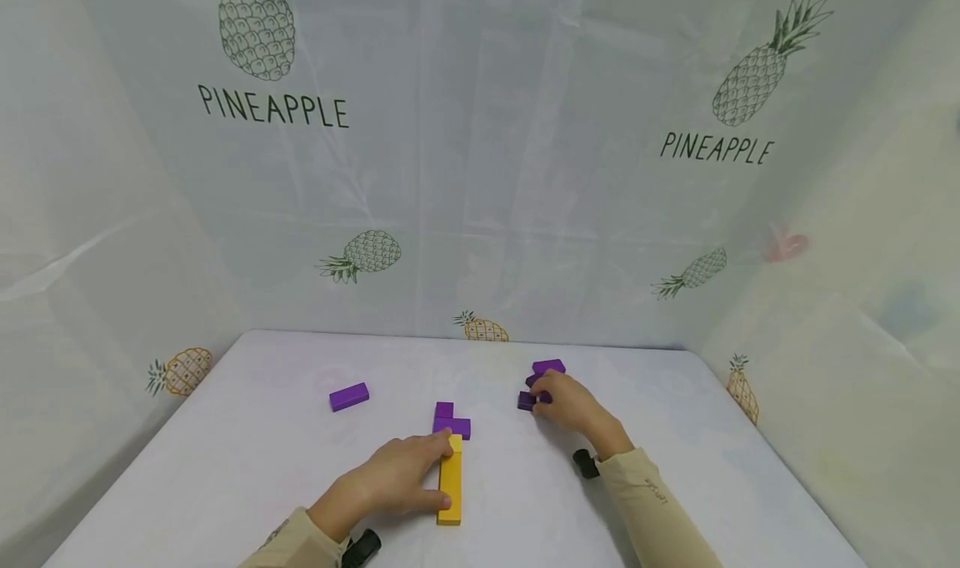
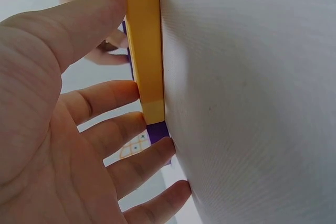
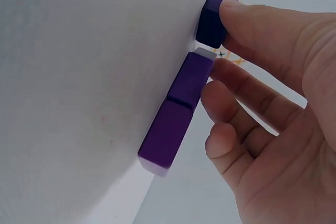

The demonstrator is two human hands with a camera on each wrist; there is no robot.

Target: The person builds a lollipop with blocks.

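Note:
My left hand lies against the left side of a long yellow block flat on the white table. In the left wrist view the thumb and straight fingers touch that same side of the yellow block. Two joined purple blocks sit at its far end, and one purple block shows there. My right hand is curled over a cluster of purple blocks. Its thumb is on a dark purple block, and its fingers touch two joined purple blocks.
A lone purple block lies to the left of the middle. Translucent sheets printed with pineapples wall the table at the back and on both sides. Black wrist-camera mounts sit by each sleeve.

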